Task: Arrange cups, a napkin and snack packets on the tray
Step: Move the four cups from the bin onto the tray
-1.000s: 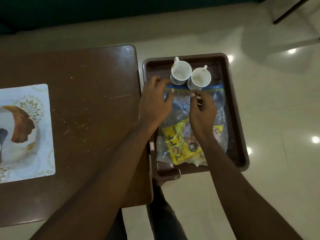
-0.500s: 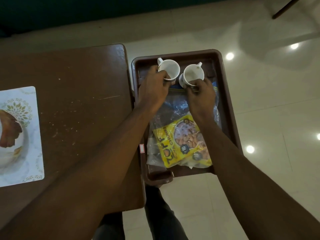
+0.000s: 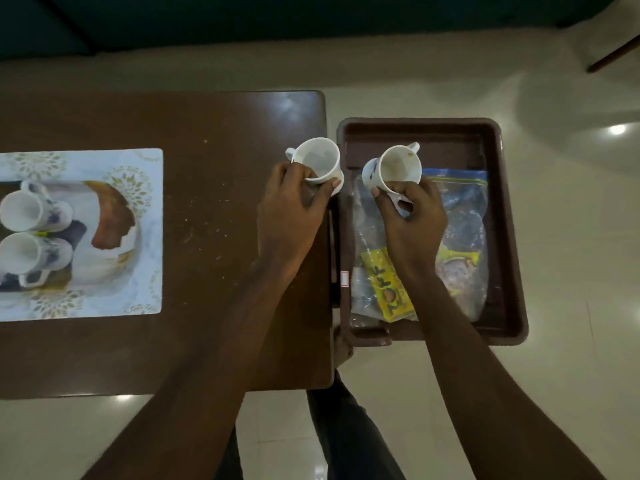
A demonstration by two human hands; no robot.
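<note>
Two hands: each grips one white cup, fingers curled round its wall.
Left fingers: wrapped over the near side of the left cup, thumb against its base.
Left hand: over the right edge of the table, just beside the tray's left rim.
Left cup: mouth open toward the camera, handle pointing up-left; whether it rests on the table cannot be told.
Right fingers: closed round the lower wall of the right cup, thumb on its left side.
Right hand: over the tray, above the zip bag.
Right cup: tilted, mouth toward the camera, handle up-right.
Tray: brown, deep-walled, just right of the table.
Zip bag: clear with a blue seal strip, lying in the tray's near part.
Snack packet: yellow, inside the bag, partly under the right forearm.
Table: dark brown wood, scuffed.
Placemat: pale with a leaf pattern, on the table's left part.
Patterned cups: two more, on their sides on the placemat, at the left edge of view.
Floor: glossy pale tiles.
</note>
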